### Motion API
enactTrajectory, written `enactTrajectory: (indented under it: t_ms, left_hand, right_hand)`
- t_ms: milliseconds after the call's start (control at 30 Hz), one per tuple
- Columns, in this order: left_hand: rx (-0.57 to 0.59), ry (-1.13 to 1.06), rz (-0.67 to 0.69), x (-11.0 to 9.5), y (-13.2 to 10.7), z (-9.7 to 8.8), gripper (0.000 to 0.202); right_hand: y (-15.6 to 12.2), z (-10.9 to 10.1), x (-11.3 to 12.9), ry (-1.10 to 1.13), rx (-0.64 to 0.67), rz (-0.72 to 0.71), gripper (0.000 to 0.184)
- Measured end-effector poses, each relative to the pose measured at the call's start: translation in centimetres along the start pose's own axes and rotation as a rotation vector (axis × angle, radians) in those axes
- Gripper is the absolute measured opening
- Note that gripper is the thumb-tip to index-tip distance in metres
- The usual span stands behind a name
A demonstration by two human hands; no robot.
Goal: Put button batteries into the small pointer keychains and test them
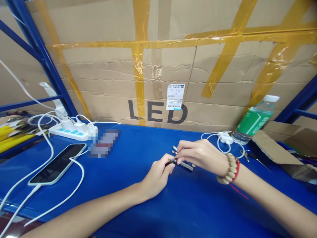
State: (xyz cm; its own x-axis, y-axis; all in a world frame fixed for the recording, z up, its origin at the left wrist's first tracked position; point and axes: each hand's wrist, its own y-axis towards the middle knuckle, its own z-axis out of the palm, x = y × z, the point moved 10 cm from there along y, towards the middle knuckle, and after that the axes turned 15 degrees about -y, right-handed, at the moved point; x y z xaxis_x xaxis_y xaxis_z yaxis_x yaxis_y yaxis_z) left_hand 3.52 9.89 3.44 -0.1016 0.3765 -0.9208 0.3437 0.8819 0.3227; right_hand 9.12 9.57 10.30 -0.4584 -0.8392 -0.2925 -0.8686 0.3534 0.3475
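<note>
My left hand (158,173) is closed, thumb and forefinger gripping a small dark rod-shaped piece (170,162). At that piece's far end, my right hand (198,155) comes in from above, fingertips pinched together; whatever lies between them is too small to make out. A slim grey metal tube (187,166) lies on the blue table just below my right fingers. Small round silvery pieces, like button cells, lie around the hands, one of them a disc (193,165) beside the tube. Part of this group is hidden behind my right hand.
A charging phone (58,164) and a white power strip (74,132) with trailing cables occupy the left. At the right stand a water bottle (256,120), a white plug (225,138), scissors (259,161) and an open carton (284,145). A large LED box (111,72) walls the back.
</note>
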Motion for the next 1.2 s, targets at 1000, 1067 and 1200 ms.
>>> enactTrajectory:
  t_ms: [1000, 1067, 1200]
  left_hand:
    - [-0.087, 0.072, 0.142, -1.2, -0.4, -0.5, 0.019]
    - [-0.104, 0.066, 0.13, -1.3, -0.3, -0.7, 0.019]
    - [-0.133, 0.026, 0.084, -1.0, 0.0, -1.0, 0.016]
  right_hand:
    - [-1.9, 5.5, -3.7, 0.776, 0.276, 0.559, 0.036]
    - [-1.9, 5.8, -3.9, 0.781, 0.262, 0.572, 0.037]
    - [-1.8, 5.8, -4.3, 0.759, 0.192, 0.605, 0.04]
